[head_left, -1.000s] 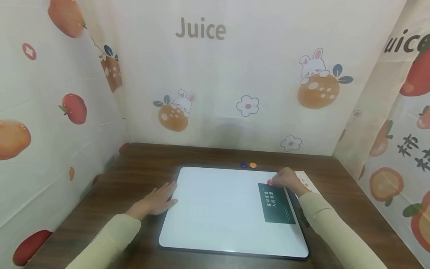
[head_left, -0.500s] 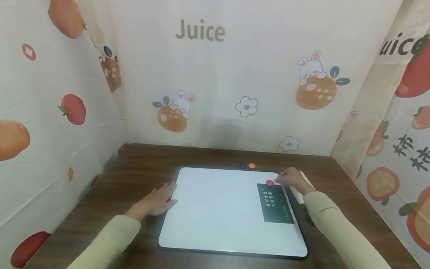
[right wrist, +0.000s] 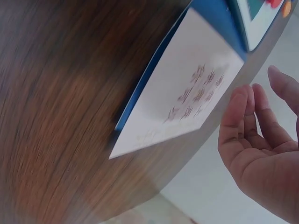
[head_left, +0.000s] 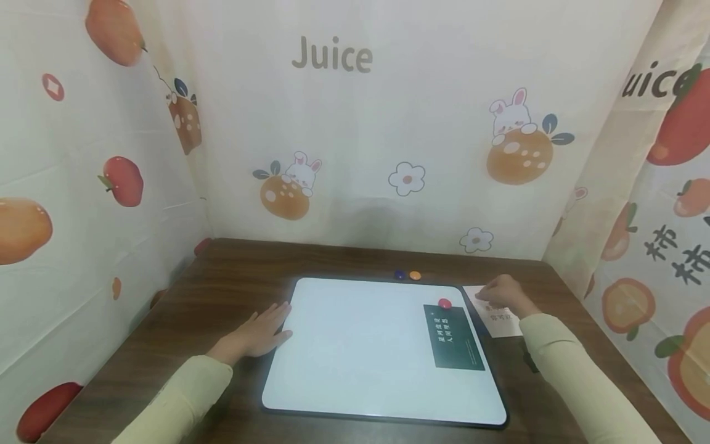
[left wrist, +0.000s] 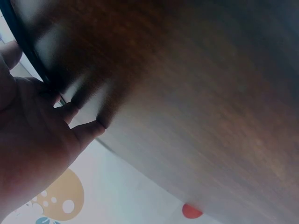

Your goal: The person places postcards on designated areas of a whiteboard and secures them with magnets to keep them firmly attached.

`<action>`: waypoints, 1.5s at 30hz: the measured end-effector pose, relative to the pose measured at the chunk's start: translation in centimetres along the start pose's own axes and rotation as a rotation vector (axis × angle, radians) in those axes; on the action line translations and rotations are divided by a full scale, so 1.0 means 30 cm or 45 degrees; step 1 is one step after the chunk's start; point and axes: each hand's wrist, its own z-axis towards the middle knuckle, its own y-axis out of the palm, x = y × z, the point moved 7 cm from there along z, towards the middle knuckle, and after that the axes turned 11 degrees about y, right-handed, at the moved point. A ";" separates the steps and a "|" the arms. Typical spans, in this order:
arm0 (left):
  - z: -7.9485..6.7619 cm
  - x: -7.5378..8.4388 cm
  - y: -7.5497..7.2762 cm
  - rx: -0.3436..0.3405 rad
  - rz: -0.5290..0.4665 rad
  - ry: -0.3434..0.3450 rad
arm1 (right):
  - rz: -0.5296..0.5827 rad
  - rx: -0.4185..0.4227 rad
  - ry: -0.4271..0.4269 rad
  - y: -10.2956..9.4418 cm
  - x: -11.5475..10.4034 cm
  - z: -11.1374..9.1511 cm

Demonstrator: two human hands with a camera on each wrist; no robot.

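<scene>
A whiteboard [head_left: 355, 351] with a dark rim lies flat on the table. My left hand [head_left: 261, 330], fingers extended, rests at its left edge. On the board's right side lies a dark green card [head_left: 460, 349] with white characters, and a round red magnet [head_left: 445, 303] sits at its top edge. Beyond the board's right edge is a pale card [head_left: 499, 324] with reddish characters; the right wrist view shows a blue layer [right wrist: 216, 16] beneath it. My right hand [head_left: 503, 293] hovers over that pale card, fingers bent, thumb apart, nothing between them.
Behind the board, a dark blue magnet [head_left: 399, 275] and an orange magnet [head_left: 415, 275] lie on the brown table [head_left: 244, 259]. A small dark object [head_left: 529, 357] is partly hidden by the right sleeve. Fruit-printed curtains [head_left: 355, 123] surround the table at the back and sides.
My right hand has let go of the red magnet and moved right, off the board, to over the pale card. The magnet stays at the green card's top. My left hand has not moved.
</scene>
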 end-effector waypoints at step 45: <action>-0.008 0.010 -0.010 0.016 -0.015 0.003 | -0.024 0.104 0.337 -0.047 0.213 0.038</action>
